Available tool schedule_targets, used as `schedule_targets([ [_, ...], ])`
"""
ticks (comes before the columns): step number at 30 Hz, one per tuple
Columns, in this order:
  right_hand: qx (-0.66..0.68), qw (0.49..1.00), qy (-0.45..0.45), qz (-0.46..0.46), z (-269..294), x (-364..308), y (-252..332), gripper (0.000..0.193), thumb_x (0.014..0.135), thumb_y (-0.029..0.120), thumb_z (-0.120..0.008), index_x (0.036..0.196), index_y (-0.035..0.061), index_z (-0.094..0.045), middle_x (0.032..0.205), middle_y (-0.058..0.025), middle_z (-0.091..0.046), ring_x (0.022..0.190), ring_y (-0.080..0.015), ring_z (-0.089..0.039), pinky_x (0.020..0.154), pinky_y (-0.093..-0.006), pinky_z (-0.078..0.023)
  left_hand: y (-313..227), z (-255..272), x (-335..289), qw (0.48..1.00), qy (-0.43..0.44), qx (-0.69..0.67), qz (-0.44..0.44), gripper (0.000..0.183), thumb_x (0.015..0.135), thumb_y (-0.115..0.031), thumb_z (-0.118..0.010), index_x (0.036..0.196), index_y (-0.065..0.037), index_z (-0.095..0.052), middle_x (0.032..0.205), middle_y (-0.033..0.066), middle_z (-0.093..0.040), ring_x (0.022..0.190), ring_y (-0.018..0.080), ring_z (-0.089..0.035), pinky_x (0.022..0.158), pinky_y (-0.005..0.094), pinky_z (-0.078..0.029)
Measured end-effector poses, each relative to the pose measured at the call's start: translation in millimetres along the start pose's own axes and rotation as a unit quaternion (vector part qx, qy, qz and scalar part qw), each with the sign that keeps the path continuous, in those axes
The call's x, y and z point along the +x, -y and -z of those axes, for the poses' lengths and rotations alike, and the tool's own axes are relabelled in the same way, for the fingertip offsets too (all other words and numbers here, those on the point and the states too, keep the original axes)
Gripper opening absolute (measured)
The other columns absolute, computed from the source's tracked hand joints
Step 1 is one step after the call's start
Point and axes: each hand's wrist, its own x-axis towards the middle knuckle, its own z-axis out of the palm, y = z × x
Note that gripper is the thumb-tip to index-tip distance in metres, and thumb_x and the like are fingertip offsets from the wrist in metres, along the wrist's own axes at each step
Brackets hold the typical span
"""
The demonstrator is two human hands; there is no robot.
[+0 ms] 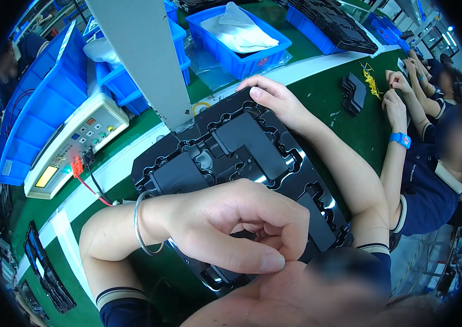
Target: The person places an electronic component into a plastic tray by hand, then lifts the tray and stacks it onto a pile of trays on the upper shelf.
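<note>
A black moulded plastic tray (145, 159) lies on the green bench in front of me. Flat black block-shaped parts sit in its recesses, one (244, 136) near the middle and another (181, 175) to the left. My right hand (279, 103) grips the tray's far edge, fingers over the rim and thumb on top. Above the tray's near part, my left hand (242, 223) is closed, thumb toward the curled fingers; whether anything is inside them is hidden. A metal bangle circles that wrist. The left hand covers much of the tray's near half.
A grey post (144, 54) rises just beyond the tray. At left stands a cream test box (78, 144) with red and black leads. Blue bins (236, 62) line the back. Black parts (354, 94) and yellow strips (372, 82) lie at right, near a co-worker's hands (396, 106).
</note>
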Motion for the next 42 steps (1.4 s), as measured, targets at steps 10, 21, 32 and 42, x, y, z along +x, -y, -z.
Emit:
schedule_targets([
  [10, 0.038, 0.999, 0.002, -0.011, -1.7, -0.6, 2.2, 0.026, 0.086, 0.026, -0.047, 0.098, 0.0031, -0.052, 0.085, -0.0003, -0.051, 0.082, -0.0074, -0.046, 0.076, -0.0222, -0.037, -0.5, 1.1, -1.6, 0.999, 0.007, 0.047, 0.009, 0.026, 0.075, -0.02, -0.062, 0.073, 0.004, -0.054, 0.052, 0.0022, -0.044, 0.04, 0.0114, -0.037, 0.037, 0.023, -0.024],
  [21, 0.021, 1.0, -0.002, -0.016, -1.8, -0.9, 1.2, 0.027, 0.086, 0.026, -0.047, 0.098, 0.0027, -0.052, 0.087, -0.0012, -0.052, 0.084, -0.0079, -0.046, 0.078, -0.0235, -0.037, 2.4, 0.6, 0.2, 0.999, -0.003, 0.03, -0.023, 0.018, 0.076, -0.013, -0.055, 0.073, 0.004, -0.053, 0.052, 0.0051, -0.044, 0.04, 0.0149, -0.037, 0.038, 0.0269, -0.025],
  [32, 0.003, 1.0, -0.002, -0.008, -0.9, -0.2, 0.6, 0.026, 0.086, 0.026, -0.047, 0.097, 0.003, -0.053, 0.087, -0.0007, -0.051, 0.084, -0.008, -0.045, 0.078, -0.0235, -0.037, -0.2, 1.5, 0.3, 0.998, 0.001, 0.058, -0.016, 0.019, 0.075, -0.014, -0.056, 0.07, 0.004, -0.052, 0.052, 0.0041, -0.044, 0.04, 0.0143, -0.038, 0.038, 0.0265, -0.025],
  [42, -0.012, 1.0, -0.005, -0.002, -1.3, -0.1, 1.4, 0.026, 0.086, 0.026, -0.047, 0.097, 0.0026, -0.052, 0.088, -0.0011, -0.052, 0.084, -0.0083, -0.047, 0.078, -0.0231, -0.037, -1.1, 0.6, -1.0, 0.998, 0.001, 0.066, 0.002, 0.019, 0.076, -0.014, -0.056, 0.07, 0.004, -0.053, 0.052, 0.004, -0.044, 0.04, 0.0144, -0.038, 0.038, 0.0267, -0.025],
])
